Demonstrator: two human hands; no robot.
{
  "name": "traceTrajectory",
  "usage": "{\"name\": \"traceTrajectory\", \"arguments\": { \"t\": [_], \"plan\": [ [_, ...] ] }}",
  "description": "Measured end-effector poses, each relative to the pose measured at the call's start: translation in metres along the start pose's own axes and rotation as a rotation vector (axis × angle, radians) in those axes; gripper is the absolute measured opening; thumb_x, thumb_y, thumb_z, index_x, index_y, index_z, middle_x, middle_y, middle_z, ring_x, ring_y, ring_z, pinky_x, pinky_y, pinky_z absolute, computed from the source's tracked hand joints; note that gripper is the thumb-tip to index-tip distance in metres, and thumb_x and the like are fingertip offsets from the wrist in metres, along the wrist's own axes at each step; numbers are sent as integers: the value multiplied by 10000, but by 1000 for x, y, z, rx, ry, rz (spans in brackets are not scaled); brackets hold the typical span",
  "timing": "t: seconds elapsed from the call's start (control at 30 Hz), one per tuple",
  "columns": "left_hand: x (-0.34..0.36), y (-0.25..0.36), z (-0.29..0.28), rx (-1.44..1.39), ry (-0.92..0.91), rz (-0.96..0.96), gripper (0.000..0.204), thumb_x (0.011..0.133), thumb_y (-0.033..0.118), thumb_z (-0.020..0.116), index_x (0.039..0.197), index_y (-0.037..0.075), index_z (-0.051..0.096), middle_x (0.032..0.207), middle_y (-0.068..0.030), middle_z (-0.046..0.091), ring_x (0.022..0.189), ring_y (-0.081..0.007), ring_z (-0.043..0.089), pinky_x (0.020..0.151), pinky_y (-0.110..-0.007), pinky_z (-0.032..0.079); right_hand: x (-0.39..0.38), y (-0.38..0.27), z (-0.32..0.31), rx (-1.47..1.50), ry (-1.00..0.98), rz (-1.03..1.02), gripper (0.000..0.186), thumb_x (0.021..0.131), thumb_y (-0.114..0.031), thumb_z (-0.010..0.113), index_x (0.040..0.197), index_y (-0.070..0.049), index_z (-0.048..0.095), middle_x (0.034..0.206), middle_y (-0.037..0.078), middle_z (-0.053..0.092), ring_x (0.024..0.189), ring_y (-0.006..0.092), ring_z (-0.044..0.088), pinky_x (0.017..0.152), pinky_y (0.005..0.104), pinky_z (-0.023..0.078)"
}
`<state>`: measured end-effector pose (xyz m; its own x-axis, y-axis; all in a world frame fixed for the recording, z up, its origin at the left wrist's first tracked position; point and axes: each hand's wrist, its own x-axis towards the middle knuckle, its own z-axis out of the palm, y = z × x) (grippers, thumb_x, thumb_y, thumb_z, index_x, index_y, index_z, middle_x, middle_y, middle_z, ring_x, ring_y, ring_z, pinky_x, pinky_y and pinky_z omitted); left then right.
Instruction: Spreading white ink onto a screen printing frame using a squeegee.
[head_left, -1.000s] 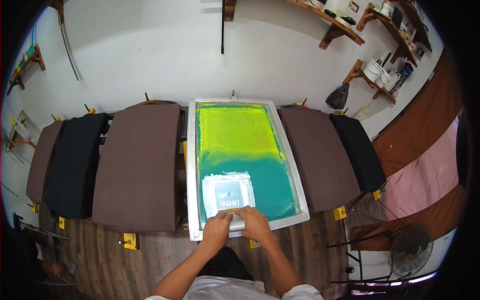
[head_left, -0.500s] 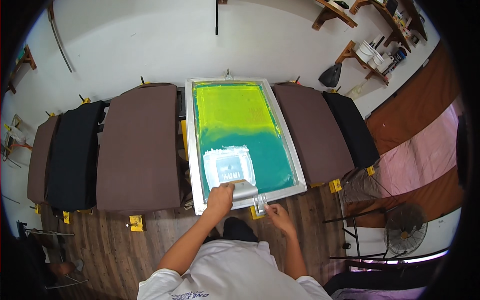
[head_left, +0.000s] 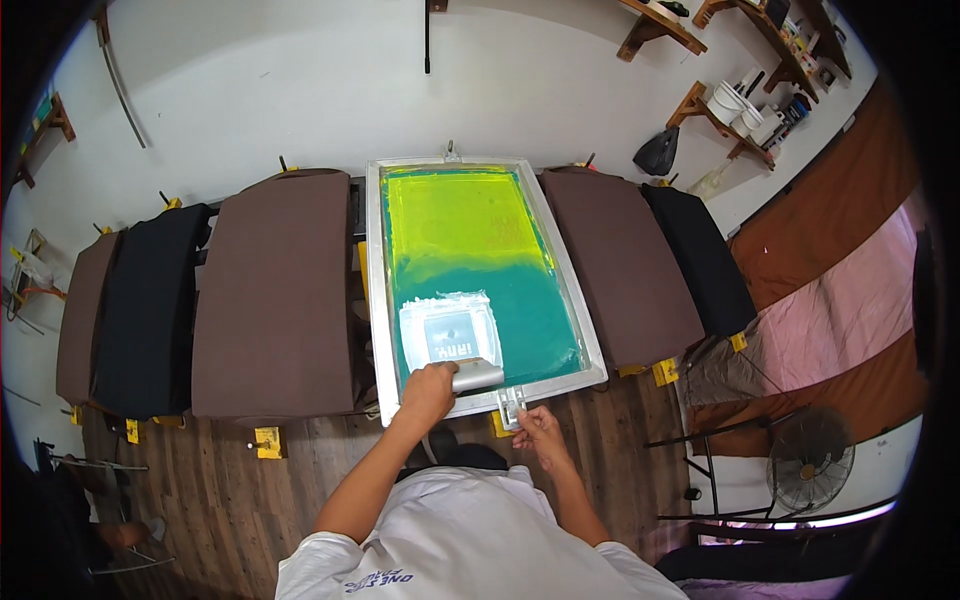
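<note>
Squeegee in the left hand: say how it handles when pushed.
The squeegee looks stiff, its metallic body straight. Held only at its left end by the left hand, it might pivot; white ink beside it may be slippery.

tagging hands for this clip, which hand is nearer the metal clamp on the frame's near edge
Right. The right hand is at the near end of the metal clamp; the left hand is farther away, to the clamp's left, gripping the squeegee.

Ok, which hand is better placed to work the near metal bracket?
Probably the right hand: its fingertips are at the metal bracket, while the left hand grips the squeegee.
</note>
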<state>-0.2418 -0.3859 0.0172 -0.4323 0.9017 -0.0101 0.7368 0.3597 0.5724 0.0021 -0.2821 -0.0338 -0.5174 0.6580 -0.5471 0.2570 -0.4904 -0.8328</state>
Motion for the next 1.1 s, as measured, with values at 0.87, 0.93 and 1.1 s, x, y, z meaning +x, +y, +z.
{"name": "traceTrajectory", "arguments": {
  "t": [0.87,0.93,1.1],
  "plan": [
    [-13,24,-20,-64,-16,-160,473,682,-40,693,1149,31,662,1180,-177,660,1049,-361,645,943,-407,516,-1,13,25,17,153,-342,278,926,-220,698,866,-73,470,692,11,580,529,49,541,390,206,366],
    [-14,22,-19,-62,-9,-142,470,682,-13,714,1147,33,661,1175,-175,661,1035,-362,649,928,-413,522,0,16,23,-31,161,-342,276,926,-221,699,870,-73,472,696,15,585,518,50,528,392,206,365],
    [-18,24,-23,-28,-4,-84,505,676,142,806,1145,49,647,1158,-173,658,988,-360,662,874,-425,540,-1,18,23,-27,177,-300,287,922,-249,702,865,-88,471,714,6,596,559,55,545,392,203,361]
  ]
}}
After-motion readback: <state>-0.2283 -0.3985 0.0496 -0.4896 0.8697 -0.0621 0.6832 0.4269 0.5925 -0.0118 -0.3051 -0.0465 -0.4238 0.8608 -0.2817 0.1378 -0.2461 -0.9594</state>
